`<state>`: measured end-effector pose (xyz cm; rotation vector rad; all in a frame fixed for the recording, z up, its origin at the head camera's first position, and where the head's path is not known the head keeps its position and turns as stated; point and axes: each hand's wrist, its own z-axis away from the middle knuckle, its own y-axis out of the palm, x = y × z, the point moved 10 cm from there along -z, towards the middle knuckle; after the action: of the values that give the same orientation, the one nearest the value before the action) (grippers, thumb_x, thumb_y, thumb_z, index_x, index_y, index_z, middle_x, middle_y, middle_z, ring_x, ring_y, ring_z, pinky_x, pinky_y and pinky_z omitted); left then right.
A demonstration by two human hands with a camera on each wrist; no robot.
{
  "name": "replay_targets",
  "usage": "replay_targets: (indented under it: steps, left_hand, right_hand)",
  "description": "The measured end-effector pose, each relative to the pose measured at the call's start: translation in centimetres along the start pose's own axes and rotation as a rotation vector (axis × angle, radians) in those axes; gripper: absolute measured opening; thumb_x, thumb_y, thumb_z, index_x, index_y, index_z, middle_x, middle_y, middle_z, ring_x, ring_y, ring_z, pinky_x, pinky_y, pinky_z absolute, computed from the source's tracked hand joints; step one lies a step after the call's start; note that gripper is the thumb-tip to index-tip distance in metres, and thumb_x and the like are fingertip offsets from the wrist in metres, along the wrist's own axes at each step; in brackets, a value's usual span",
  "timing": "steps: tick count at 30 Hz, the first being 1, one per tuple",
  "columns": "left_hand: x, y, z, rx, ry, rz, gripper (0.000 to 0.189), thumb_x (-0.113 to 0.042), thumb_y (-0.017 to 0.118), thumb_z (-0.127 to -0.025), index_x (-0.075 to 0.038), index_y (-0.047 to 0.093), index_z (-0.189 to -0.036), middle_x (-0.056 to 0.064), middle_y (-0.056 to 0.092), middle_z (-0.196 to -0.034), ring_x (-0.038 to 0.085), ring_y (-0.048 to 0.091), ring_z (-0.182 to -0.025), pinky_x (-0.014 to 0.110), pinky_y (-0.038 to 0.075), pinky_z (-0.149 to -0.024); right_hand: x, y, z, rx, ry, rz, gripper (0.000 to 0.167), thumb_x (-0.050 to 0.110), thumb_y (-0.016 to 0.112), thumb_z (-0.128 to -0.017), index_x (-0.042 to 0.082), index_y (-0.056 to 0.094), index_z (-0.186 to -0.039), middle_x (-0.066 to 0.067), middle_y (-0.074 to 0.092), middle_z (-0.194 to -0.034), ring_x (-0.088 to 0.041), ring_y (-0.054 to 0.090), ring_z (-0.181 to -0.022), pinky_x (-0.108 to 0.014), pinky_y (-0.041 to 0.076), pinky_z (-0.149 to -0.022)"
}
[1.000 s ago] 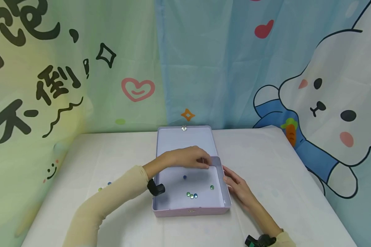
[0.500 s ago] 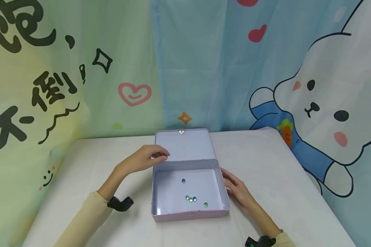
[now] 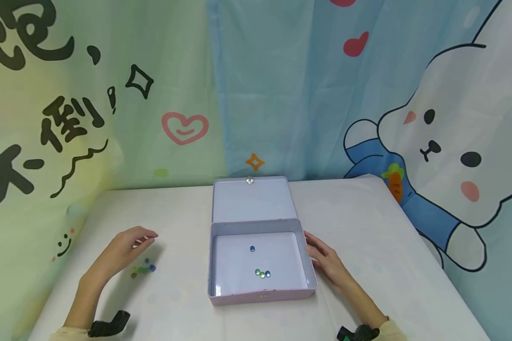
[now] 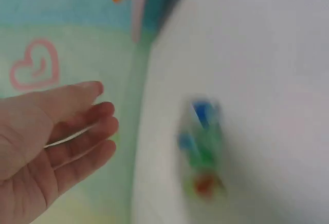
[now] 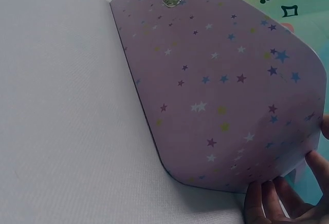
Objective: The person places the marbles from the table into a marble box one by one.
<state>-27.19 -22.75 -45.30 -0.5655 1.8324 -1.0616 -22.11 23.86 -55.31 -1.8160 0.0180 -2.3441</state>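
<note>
My left hand (image 3: 121,248) is over the white table left of the box, fingers relaxed and slightly bent. In the left wrist view, no object shows in it. Just below and beside it lies a small cluster of glass beads (image 3: 142,269), blue, green and yellowish-brown, blurred in the left wrist view. A lavender tin box (image 3: 262,299) stands with its lid (image 3: 251,201) laid back. Inside are a blue bead (image 3: 252,248) and a short row of green and blue beads (image 3: 262,274). My right hand (image 3: 328,258) rests its fingertips against the box's right side.
The white tablecloth (image 3: 183,312) covers the table, whose back edge meets a printed curtain (image 3: 264,85). In the right wrist view, stars cover the outer wall of the box around a metal clasp (image 5: 171,0).
My left hand has moved from above the box's far right corner to the loose beads on the left. A green bead rolled toward the front wall and is out of sight. My right hand stays put.
</note>
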Motion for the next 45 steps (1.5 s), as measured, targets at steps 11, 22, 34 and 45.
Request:
replay_targets:
  steps: [11,22,34,45]
  left_hand:
    - [3.5,0.4,5.1,0.058,0.018,0.012,0.016,-0.004,0.069,-0.086,-0.007,0.074,-0.101,0.0,0.072,-0.086,-0.006,0.058,-0.073,0.019,0.051,-0.062]
    - [3.2,0.7,6.1,0.013,0.048,0.014,0.015,-0.003,0.073,-0.082,-0.008,0.076,-0.095,-0.01,0.071,-0.079,-0.006,0.06,-0.073,0.018,0.051,-0.062]
    - [4.2,1.2,5.9,0.065,-0.083,-0.009,0.01,-0.012,0.075,-0.083,-0.013,0.076,-0.093,-0.009,0.072,-0.08,-0.006,0.06,-0.075,0.021,0.053,-0.065]
    - [3.7,-0.8,5.6,-0.139,-0.032,-0.023,0.019,0.003,0.077,-0.075,-0.006,0.076,-0.092,0.001,0.073,-0.083,-0.007,0.061,-0.074,0.01,0.051,-0.064]
  right_hand:
    - [0.1,-0.3,-0.4,-0.014,0.02,0.002,0.057,0.029,0.053,-0.099,0.018,0.033,-0.151,-0.014,0.032,-0.157,-0.034,0.033,-0.143,-0.054,0.035,-0.113]
    - [0.0,-0.4,-0.4,-0.025,0.02,-0.001,0.057,0.031,0.053,-0.099,0.018,0.034,-0.151,-0.013,0.034,-0.156,-0.032,0.035,-0.142,-0.052,0.036,-0.113]
    - [-0.1,0.1,-0.1,-0.019,0.034,-0.014,0.056,0.03,0.053,-0.099,0.019,0.034,-0.151,-0.013,0.033,-0.157,-0.033,0.033,-0.144,-0.054,0.033,-0.114]
    - [-0.4,0.2,-0.1,-0.018,0.036,-0.012,0.057,0.031,0.053,-0.099,0.018,0.034,-0.151,-0.013,0.033,-0.157,-0.033,0.033,-0.143,-0.053,0.034,-0.114]
